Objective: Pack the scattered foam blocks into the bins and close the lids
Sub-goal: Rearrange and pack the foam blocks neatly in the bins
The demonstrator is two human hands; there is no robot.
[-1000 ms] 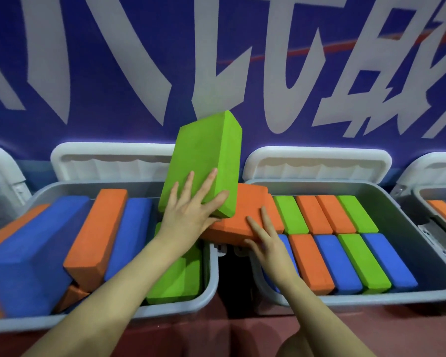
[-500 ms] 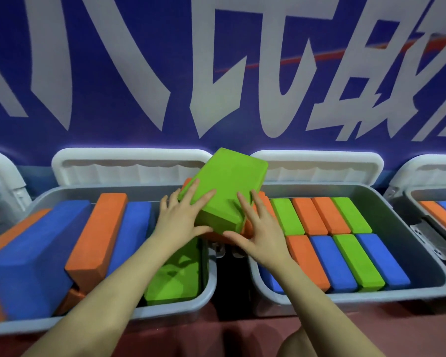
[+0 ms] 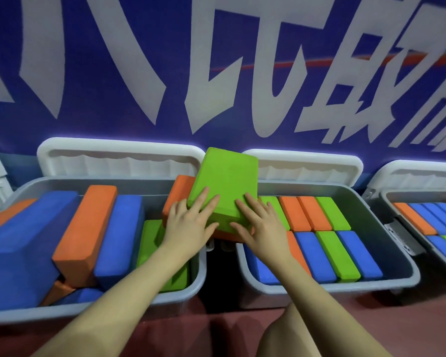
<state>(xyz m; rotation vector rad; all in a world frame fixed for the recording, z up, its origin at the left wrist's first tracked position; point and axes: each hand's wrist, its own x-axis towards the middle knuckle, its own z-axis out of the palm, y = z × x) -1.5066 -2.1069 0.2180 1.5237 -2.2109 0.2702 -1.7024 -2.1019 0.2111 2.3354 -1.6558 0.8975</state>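
We press our left hand (image 3: 188, 222) and right hand (image 3: 260, 225), fingers straight and flat, on the green block (image 3: 227, 181), steadying it atop the orange block (image 3: 178, 194) bridging the left bin (image 3: 198, 284) and middle bin (image 3: 397, 256).

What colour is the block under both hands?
Bright green: the foam block under the left hand and right hand, seen in the head view.

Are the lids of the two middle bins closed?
No, both white lids stand open behind their bins.
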